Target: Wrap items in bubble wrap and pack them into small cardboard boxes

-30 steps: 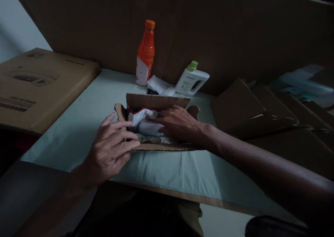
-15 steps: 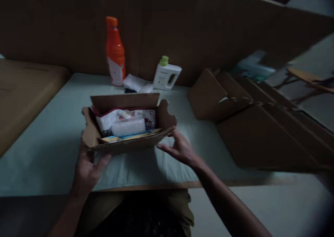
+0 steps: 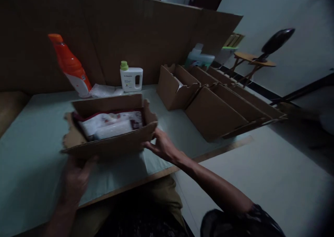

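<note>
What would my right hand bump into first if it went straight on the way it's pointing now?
The open cardboard box: your right hand points toward it, fingers at its near right corner. Past that, the orange bottle may be roughly in line, but depth is unclear.

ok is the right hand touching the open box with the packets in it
Touching. The head view shows the right hand against the near right corner of the open box, with no gap between them.
</note>
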